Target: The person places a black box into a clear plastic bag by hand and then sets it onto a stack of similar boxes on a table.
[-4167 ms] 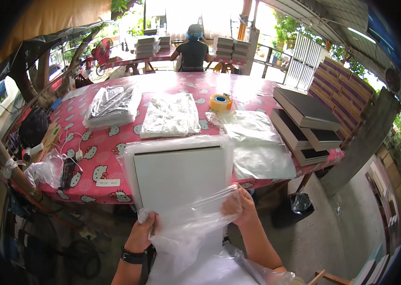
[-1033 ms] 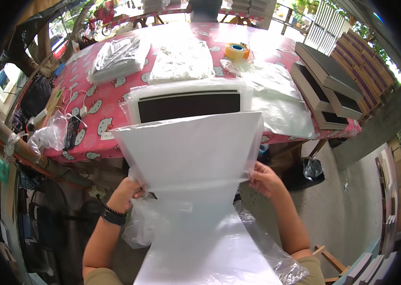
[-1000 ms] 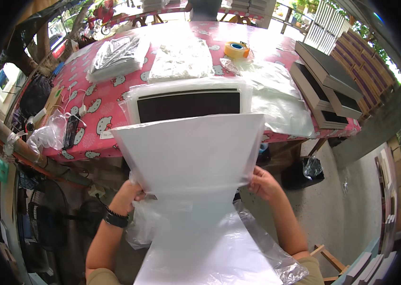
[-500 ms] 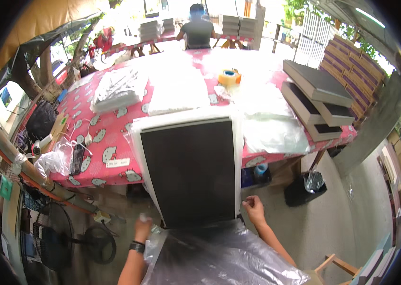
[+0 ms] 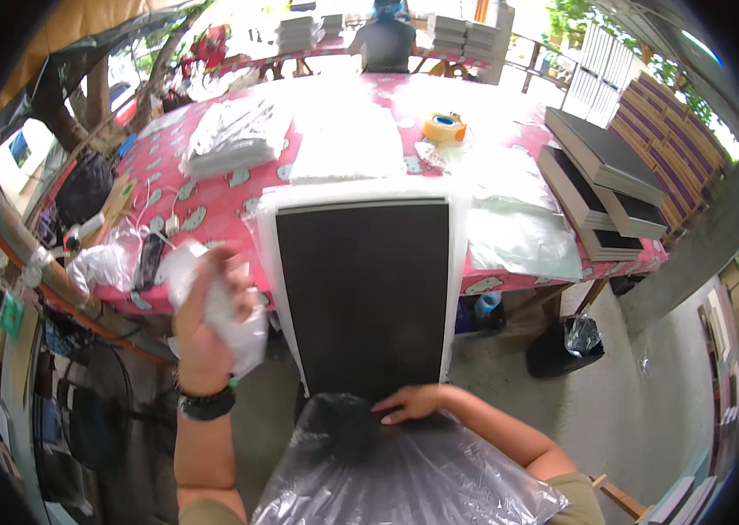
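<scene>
You have the dark flat board [image 5: 368, 297] straight before you; its far part is over the pink table [image 5: 221, 210], and its near part comes out past the table's edge toward your lap. White plastic shows along its far edge and both sides. To the right of it, grey floor [image 5: 509, 385] shows as far as the black bin [image 5: 562, 352].

Your right hand [image 5: 413, 402] rests on the clear plastic sheet [image 5: 396, 464] over your lap, near the board's lower edge, with the fingers stretched and released. Your left hand [image 5: 205, 319] is raised left of the board, and crumpled white plastic [image 5: 245, 339] is against it; because of blur, I cannot tell if these fingers grasp it.

Behind the board there lie two white plastic piles, and the orange tape roll [image 5: 445, 129] is farther right. Thick dark books [image 5: 607, 149] are stacked unevenly at the right table side, beside loose plastic sheets [image 5: 522, 241]. Inside the black bin there is clear plastic.
</scene>
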`<state>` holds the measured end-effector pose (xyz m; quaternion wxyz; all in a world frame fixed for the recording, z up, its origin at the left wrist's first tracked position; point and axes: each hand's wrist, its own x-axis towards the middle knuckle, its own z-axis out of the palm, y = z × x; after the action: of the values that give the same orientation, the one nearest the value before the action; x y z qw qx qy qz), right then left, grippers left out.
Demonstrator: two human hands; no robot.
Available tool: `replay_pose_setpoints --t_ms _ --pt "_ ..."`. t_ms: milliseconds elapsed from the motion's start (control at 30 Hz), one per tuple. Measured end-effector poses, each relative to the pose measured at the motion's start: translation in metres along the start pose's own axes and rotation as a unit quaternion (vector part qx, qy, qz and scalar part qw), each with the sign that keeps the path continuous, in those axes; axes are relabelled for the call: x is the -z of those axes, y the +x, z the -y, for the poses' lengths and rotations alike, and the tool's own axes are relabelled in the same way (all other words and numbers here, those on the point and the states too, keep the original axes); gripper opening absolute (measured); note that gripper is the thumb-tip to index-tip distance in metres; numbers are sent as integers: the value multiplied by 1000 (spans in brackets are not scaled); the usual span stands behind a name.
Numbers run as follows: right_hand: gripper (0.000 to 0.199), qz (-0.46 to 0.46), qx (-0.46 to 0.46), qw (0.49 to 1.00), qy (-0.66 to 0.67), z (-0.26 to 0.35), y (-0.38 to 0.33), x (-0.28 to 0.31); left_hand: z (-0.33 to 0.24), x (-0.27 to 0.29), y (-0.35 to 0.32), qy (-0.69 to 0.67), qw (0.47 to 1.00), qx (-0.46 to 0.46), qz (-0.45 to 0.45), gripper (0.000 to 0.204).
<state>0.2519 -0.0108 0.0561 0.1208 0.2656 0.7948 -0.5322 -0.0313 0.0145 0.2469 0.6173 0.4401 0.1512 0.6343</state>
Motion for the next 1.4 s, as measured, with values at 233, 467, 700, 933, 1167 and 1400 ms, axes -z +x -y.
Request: replay_pose_setpoints --t_ms 233,467,700,933,1167,1400 --pt "23 -513 250 804 166 135 -37 95 53 -55 20 36 989 138 28 57" --pt "14 -475 269 777 313 129 -24 106 72 -53 13 63 980 186 31 47" --pt "11 -525 255 767 266 132 -26 98 77 -55 12 159 972 140 -98 19" --pt "12 -542 212 756 300 134 -25 97 89 -51 8 163 973 104 -129 19" --pt "19 -531 180 782 273 128 -27 97 85 -53 7 142 972 105 -156 17" --pt "11 -589 186 750 237 124 -29 93 100 -46 4 132 974 113 -141 19"
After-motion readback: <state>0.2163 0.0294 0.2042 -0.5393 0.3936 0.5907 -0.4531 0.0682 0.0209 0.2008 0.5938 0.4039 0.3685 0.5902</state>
